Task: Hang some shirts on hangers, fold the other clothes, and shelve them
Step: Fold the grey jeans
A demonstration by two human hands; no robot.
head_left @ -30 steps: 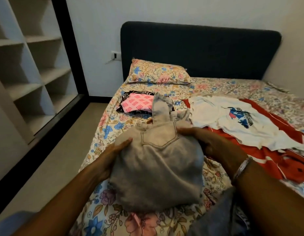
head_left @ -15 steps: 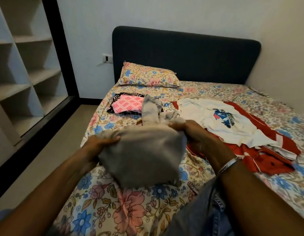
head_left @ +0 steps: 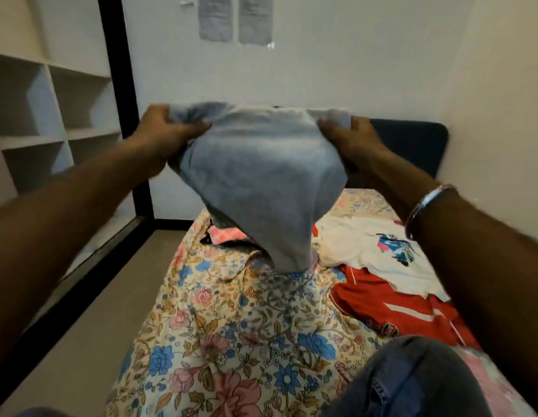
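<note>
Grey garment (head_left: 261, 176) now lifted off bed (head_left: 231, 341), both hands gripping

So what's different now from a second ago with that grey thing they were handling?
The grey garment has gone from lying bunched on the bed to being lifted up in the air, hanging down. The left hand and right hand, which rested on its sides, now grip its top edge, one at each corner. The white shirt, red garment and pink cloth lie where they were.

Floral bed (head_left: 231, 341), shirts (head_left: 367, 254) perhaps atop
</note>
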